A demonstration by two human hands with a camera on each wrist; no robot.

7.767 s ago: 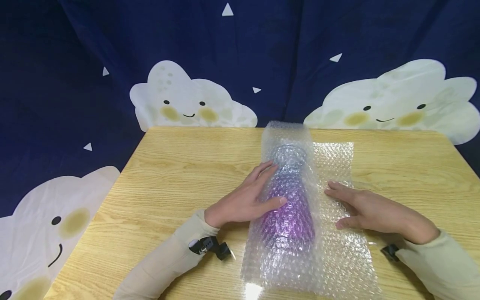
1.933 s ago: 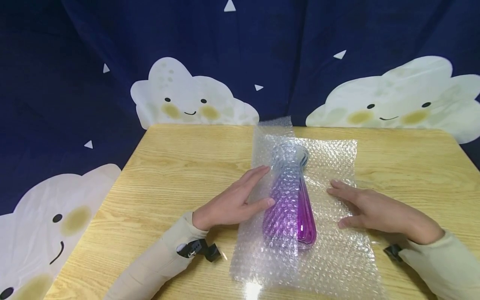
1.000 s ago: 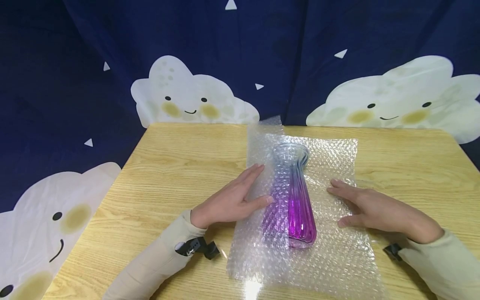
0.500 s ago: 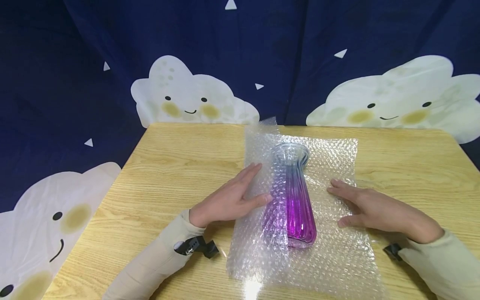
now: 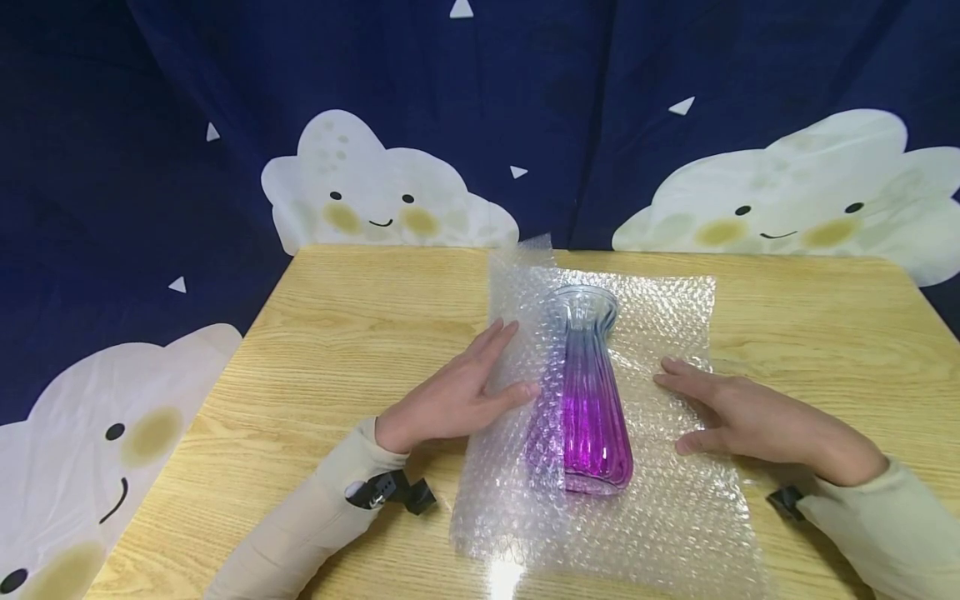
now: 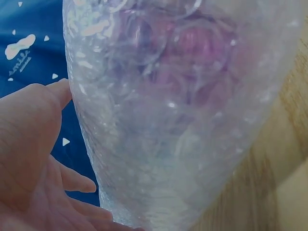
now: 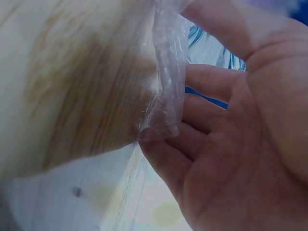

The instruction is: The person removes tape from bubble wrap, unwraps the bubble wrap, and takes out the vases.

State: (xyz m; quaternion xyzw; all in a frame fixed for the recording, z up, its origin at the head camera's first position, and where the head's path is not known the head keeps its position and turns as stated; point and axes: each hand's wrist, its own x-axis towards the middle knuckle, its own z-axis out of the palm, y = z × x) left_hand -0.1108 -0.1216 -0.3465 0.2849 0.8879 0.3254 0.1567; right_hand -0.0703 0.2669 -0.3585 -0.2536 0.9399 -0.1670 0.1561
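Note:
A ribbed glass vase (image 5: 595, 417), clear blue at the neck and purple below, lies on its side on a sheet of bubble wrap (image 5: 667, 517). The wrap's left flap folds up over the vase's left part and shows it blurred through the bubbles. My left hand (image 5: 459, 390) touches the outside of this flap, thumb and fingers extended; the left wrist view shows the fingers along the wrap (image 6: 168, 120). On the right, my right hand (image 5: 757, 421) rests at the sheet's edge with fingers extended. In the right wrist view, the fingers (image 7: 207, 79) meet the wrap's edge.
Everything lies on a light wooden table (image 5: 360, 308). Behind it hangs a dark blue curtain (image 5: 420, 67) printed with white smiling clouds. A small black camera (image 5: 386, 492) sits on the left sleeve, and another (image 5: 786, 502) at the right wrist.
The bubble-wrap flap, which covered the whole vase at first, has swung back to the left and bares its right side. My left hand moved left with it; the right hand stayed nearly still.

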